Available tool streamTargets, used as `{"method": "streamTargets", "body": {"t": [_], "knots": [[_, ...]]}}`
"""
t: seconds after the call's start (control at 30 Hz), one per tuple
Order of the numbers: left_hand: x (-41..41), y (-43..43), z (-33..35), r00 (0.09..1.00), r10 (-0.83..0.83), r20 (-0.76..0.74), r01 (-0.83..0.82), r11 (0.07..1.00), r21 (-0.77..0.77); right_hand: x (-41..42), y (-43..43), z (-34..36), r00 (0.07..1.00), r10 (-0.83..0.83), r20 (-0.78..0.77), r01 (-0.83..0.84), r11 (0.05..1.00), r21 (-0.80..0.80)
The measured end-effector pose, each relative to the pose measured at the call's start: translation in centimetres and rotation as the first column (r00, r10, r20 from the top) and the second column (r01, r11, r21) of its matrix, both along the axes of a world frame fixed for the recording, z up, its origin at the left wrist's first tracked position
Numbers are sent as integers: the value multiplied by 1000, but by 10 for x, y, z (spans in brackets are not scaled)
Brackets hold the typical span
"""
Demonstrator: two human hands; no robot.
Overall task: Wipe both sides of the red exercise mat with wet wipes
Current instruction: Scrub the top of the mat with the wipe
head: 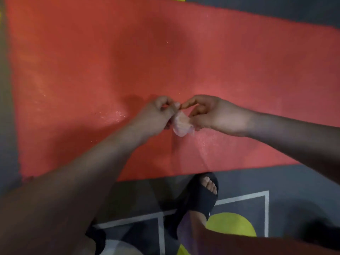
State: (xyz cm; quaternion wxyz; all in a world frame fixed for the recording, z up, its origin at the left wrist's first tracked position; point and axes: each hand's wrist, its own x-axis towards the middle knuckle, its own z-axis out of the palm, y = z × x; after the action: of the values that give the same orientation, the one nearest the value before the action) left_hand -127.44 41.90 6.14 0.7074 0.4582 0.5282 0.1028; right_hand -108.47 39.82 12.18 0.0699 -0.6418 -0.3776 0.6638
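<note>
The red exercise mat (165, 61) lies flat on the floor and fills most of the view. Pale specks and streaks show on its surface near the middle and left. Above the mat's near half, both hands meet around a small crumpled white wet wipe (181, 125). My left hand (158, 115) pinches the wipe's left side with curled fingers. My right hand (211, 115) pinches its right side between thumb and fingertips. The wipe hangs between them, above the mat.
The floor around the mat is dark grey (294, 181) with white lines (242, 197) and yellow-green circles (231, 225). My foot in a black sandal (204, 196) stands just off the mat's near edge.
</note>
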Motion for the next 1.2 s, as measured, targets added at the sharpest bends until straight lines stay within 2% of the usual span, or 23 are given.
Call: {"method": "streamTargets", "body": {"t": [0.1, 0.17, 0.23, 0.3, 0.33, 0.4, 0.5, 0.57, 0.67, 0.73, 0.83, 0.9, 0.97, 1.03, 1.07, 1.13, 1.2], "knots": [[7, -10, -31, 972, -233, 24, 231, 969, 84, 16, -17, -27, 996, -87, 29, 86, 996, 20], [8, -16, -44, 914, -403, -58, 406, 891, 205, 23, -27, -38, 988, -144, 47, 142, 989, 45], [10, -21, -51, 886, -435, -163, 464, 835, 296, 25, -38, -42, 986, -138, 92, 128, 986, 112], [11, -27, -48, 916, -361, -176, 401, 852, 336, 25, -48, -40, 979, -106, 172, 66, 972, 225], [12, -32, -42, 945, -303, -126, 327, 893, 310, 25, -53, -36, 972, -94, 216, 31, 960, 280], [13, -44, -27, 986, -168, 17, 163, 973, 164, 24, -65, -28, 952, -90, 291, -25, 930, 368], [15, -69, -8, 989, -32, 142, 34, 999, -9, 18, -94, -27, 926, -151, 345, -8, 908, 419], [15, -83, -5, 990, 1, 142, 3, 1000, -28, 10, -114, -33, 928, -149, 343, -3, 914, 406], [12, -102, -8, 994, 63, 89, -58, 997, -55, 3, -142, -46, 965, -152, 212, 61, 922, 383], [13, -115, -10, 985, 132, 112, -117, 984, -132, -2, -157, -57, 968, -178, 178, 89, 905, 417], [21, -134, -17, 958, 238, 159, -188, 942, -277, -12, -178, -79, 938, -255, 236, 104, 853, 511], [25, -142, -22, 959, 256, 125, -205, 926, -318, -16, -185, -91, 910, -301, 285, 99, 826, 555], [26, -146, -26, 971, 231, 67, -200, 931, -305, -9, -183, -100, 910, -285, 301, 93, 848, 522], [22, -144, -37, 991, 67, -115, -74, 995, -64, 6, -178, -104, 930, -225, 292, 73, 889, 452], [18, -141, -42, 970, -47, -239, 73, 992, 101, 16, -175, -105, 922, -207, 329, 44, 896, 442], [11, -132, -50, 855, -221, -469, 387, 874, 293, 37, -166, -107, 884, -225, 409, 2, 878, 479], [4, -122, -54, 710, -297, -638, 585, 753, 301, 52, -156, -107, 887, -252, 386, 21, 859, 512]]}}
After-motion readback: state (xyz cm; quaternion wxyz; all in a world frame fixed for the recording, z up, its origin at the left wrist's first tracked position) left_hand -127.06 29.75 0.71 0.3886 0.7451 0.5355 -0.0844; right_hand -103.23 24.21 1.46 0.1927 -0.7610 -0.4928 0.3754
